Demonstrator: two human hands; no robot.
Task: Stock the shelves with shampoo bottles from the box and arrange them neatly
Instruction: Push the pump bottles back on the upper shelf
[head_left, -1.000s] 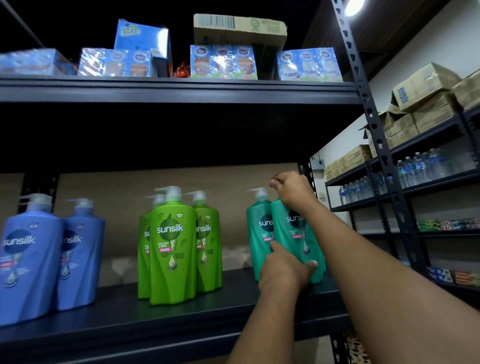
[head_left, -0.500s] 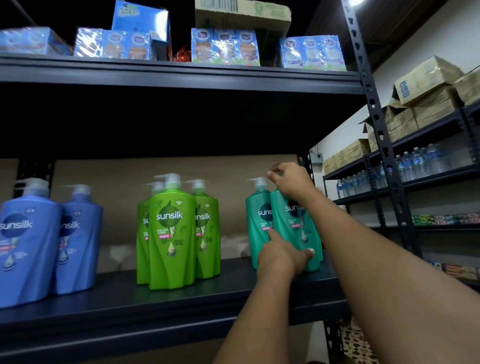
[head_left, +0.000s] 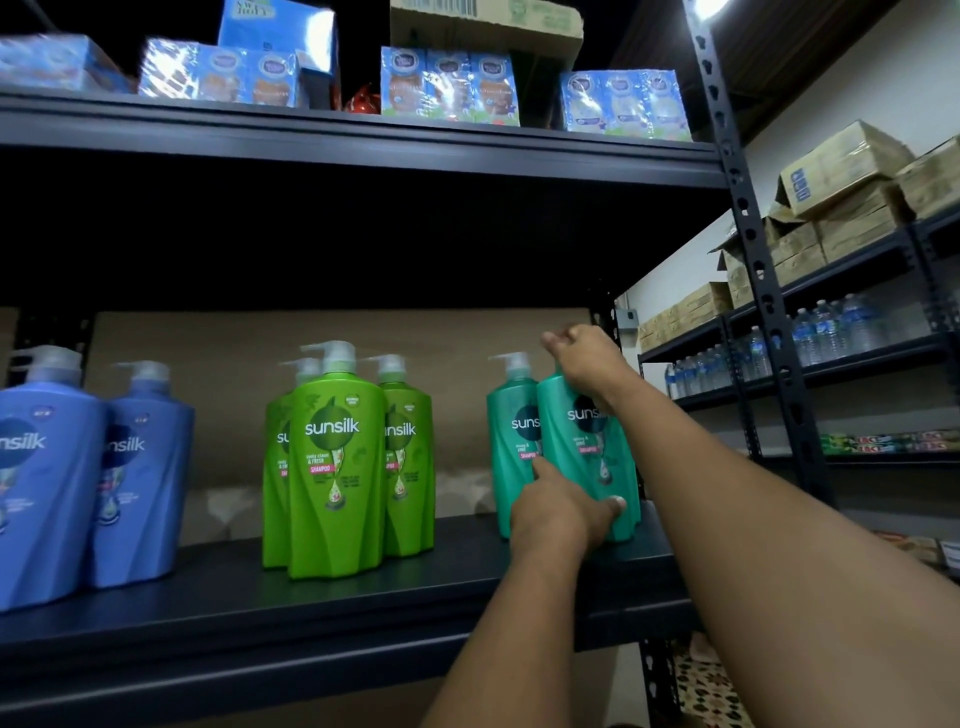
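Two teal Sunsilk pump bottles stand at the right end of the dark shelf (head_left: 363, 597). My right hand (head_left: 587, 358) grips the pump top of the front teal bottle (head_left: 582, 457). My left hand (head_left: 556, 514) holds the same bottle low down, thumb across its base. The second teal bottle (head_left: 511, 441) stands just behind and to the left. Three bright green bottles (head_left: 332, 467) cluster mid-shelf, and two blue bottles (head_left: 135, 478) stand at the left. No box is in view.
The upper shelf (head_left: 363, 140) carries blue packets and a cardboard carton. A black perforated upright (head_left: 748, 249) stands just right of the teal bottles. Beyond it, another rack holds cartons (head_left: 841, 171) and water bottles (head_left: 826, 332).
Both hands have stayed on the front teal bottle. The camera has tilted, so the shelf and bottles sit slightly higher in view; the bottle has barely shifted.
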